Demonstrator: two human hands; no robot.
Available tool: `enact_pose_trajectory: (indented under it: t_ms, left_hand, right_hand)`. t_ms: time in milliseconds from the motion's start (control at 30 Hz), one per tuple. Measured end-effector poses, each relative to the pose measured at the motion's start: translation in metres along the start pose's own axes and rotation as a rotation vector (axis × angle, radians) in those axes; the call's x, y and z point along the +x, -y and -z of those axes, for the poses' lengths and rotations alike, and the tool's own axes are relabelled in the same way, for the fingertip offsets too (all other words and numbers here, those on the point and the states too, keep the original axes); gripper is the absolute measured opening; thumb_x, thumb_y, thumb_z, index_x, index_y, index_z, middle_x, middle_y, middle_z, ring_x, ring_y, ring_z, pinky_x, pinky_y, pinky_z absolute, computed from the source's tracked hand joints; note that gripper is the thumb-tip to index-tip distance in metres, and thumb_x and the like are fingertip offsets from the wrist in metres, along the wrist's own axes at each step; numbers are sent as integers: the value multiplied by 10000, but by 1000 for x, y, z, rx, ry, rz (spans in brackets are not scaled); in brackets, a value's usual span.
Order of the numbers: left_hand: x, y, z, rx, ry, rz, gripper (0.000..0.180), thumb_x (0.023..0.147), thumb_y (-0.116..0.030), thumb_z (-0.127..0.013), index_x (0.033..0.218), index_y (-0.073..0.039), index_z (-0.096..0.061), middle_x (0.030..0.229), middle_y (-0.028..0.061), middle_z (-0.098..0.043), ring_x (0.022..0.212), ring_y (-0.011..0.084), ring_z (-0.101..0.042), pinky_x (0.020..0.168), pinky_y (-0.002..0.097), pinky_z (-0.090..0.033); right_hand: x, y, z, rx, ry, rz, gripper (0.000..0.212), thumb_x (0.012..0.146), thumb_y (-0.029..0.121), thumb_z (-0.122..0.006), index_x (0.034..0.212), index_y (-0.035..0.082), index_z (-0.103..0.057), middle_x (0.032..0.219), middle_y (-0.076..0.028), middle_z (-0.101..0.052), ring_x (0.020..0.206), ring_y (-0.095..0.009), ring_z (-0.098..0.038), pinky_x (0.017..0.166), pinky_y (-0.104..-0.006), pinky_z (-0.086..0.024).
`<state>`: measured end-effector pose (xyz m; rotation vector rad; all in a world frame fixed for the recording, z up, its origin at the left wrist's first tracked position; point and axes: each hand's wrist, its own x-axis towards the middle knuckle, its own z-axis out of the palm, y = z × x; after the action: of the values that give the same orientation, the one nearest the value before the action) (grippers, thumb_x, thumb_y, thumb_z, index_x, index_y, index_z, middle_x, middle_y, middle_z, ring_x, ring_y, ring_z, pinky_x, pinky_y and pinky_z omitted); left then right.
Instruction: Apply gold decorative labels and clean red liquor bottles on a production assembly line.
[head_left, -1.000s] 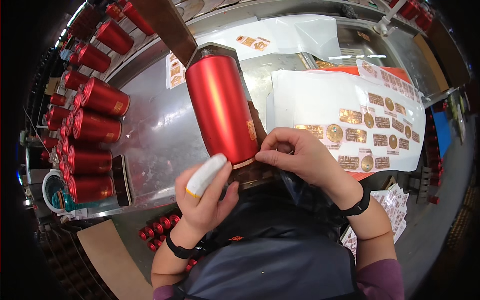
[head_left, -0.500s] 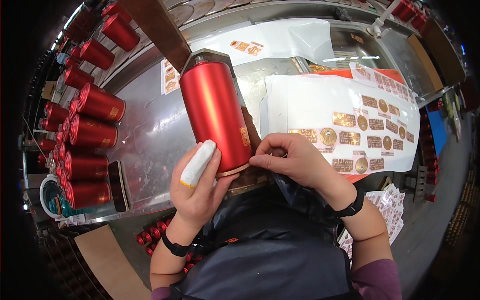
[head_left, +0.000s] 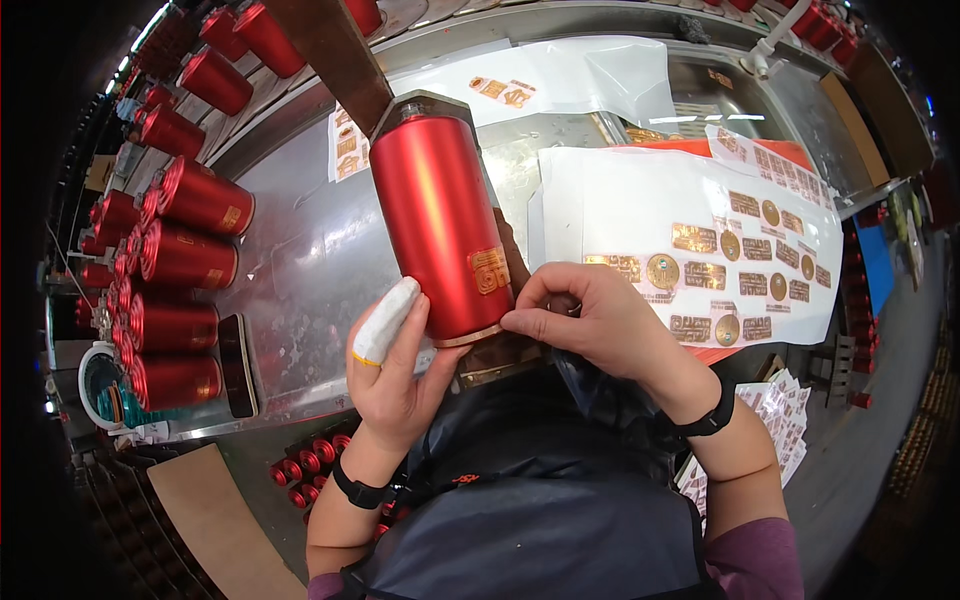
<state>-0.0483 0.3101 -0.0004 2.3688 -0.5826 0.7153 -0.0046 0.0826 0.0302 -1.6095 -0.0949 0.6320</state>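
A glossy red bottle (head_left: 430,220) leans in a holder, its neck (head_left: 412,110) at the far end and its base toward me. A gold label (head_left: 489,270) sits low on its right side. My left hand (head_left: 390,370) grips the base from the left, with the thumb below the rim. One of its fingers wears a white finger cover (head_left: 385,322) with a yellow edge. At the right of the base, my right hand (head_left: 585,318) pinches the rim between thumb and curled fingers. Its inner fingers are partly hidden.
Gold sticker sheets (head_left: 700,245) lie on the right of the metal table (head_left: 300,240). Several red bottles (head_left: 190,262) stand at the left beside a dark phone-like slab (head_left: 238,365). A brown beam (head_left: 335,60) rises behind the holder. More printed sheets (head_left: 770,430) are stacked lower right.
The red bottle has turned about its long axis, bringing the gold label further round to the top and showing more of it. Both hands stay at the base.
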Motion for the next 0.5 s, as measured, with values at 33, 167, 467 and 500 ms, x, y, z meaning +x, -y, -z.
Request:
enact_pose_trajectory:
  t_ms: [33, 167, 467, 500]
  left_hand:
    - [-1, 1, 0, -6, -6, 12, 553, 728, -146, -827, 1210, 34, -623, 1213, 193, -629, 1062, 339, -610, 899, 399, -505]
    - [-8, 4, -2, -49, -10, 42, 536, 762, -133, -812, 1218, 57, -605, 1204, 206, -627, 1075, 342, -613, 905, 399, -514]
    - [-24, 8, -13, -369, -45, 320, 511, 846, -113, -734, 1280, 71, -539, 1275, 243, -571, 1122, 362, -597, 937, 403, -508]
    - [-24, 8, -10, -276, -1, 265, 524, 849, -142, -733, 1284, 70, -533, 1283, 245, -562, 1151, 368, -577, 965, 419, -481]
  right_hand:
    - [-1, 1, 0, -34, -7, -1, 212, 878, 216, -724, 838, 17, -663, 628, 35, -557, 574, -27, -458, 518, -216, -370]
    - [-3, 2, 5, -115, -19, 16, 135, 899, 150, -707, 860, 29, -660, 652, 77, -538, 595, 1, -435, 529, -190, -336]
    - [10, -11, 13, 24, -99, 5, 279, 970, 270, -606, 969, -2, -668, 792, -16, -649, 757, -69, -587, 708, -229, -471]
    - [10, -12, 13, 48, -97, -21, 278, 971, 270, -604, 989, -2, -661, 807, -16, -652, 770, -69, -590, 714, -228, -470]
